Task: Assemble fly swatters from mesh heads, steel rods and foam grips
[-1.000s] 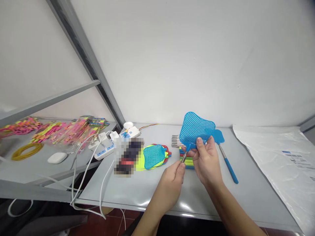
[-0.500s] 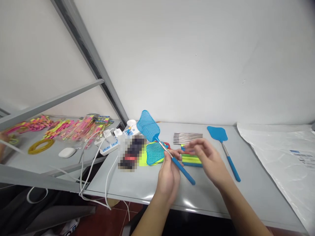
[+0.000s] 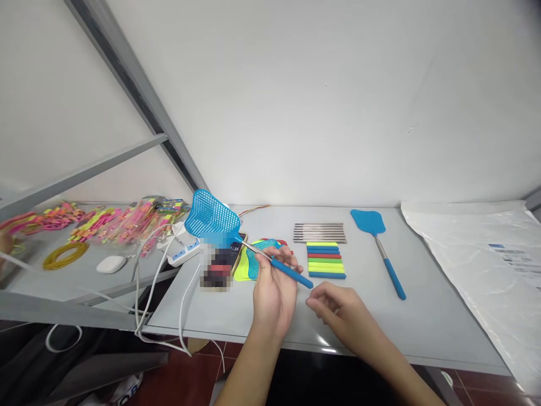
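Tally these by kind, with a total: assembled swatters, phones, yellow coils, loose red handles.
Assembled swatters: 2 (the held swatter in the left hand, the lying swatter)
Phone: 1
Yellow coil: 1
Red handle: 1
Total: 5

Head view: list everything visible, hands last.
Held swatter: 1, blue, silver, centre-left
Lying swatter: 1, blue, silver, table's right
Metal rods: several, silver, mid-table
Grips: several, blue, yellow, red, green, before rods
Mesh heads: pile, yellow, blue, red, left of grips
Phone: 1, dark, partly pixelated, left of heads
Power strip: 1 showing, white-blue, table's left
Plastic bag: 1, white, table's right end
Bundles: several, pink, yellow, left shelf
Coil: 1, yellow, left shelf
Rounded object: 1, white, beside coil
Cables: several, white, left
Table: 1, grey, centre
Rack: 1, grey, left
Wall: 1, white, behind
Another person's hand: 1, left edge
Left hand: 1, holding swatter
Right hand: 1, near swatter's end
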The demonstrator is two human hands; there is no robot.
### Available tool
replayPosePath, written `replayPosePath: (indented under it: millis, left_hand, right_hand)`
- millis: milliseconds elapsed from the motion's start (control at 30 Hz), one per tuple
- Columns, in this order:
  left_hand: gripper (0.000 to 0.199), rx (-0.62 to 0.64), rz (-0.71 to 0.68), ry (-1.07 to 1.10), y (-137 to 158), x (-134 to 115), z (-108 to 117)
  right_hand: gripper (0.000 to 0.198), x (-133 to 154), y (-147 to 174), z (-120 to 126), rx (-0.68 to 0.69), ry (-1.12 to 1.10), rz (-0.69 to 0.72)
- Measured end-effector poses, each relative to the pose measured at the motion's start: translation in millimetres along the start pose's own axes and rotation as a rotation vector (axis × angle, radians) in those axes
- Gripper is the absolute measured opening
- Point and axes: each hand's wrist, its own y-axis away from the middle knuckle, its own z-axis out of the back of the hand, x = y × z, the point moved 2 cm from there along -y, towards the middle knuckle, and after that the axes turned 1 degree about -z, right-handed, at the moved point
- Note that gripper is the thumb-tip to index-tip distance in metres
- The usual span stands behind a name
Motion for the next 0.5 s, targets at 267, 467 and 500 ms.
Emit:
replayPosePath:
  millis: [267,467,500]
  left_hand:
    - [0.026,0.006,0.077,0.076,1,8,-1]
    - [0.023,-0.008,0.099,0.078,1,17,3]
    - [0.023,-0.002,0.102,0.076,1,18,3]
  right_hand:
    - [0.017,-9,1,2,-0.067,0.095,0.020]
    - [0.024,-5,5,7,-0.031,0.178,0.187]
    - [0.026,-5,6,7,-0.042,0.184,0.201]
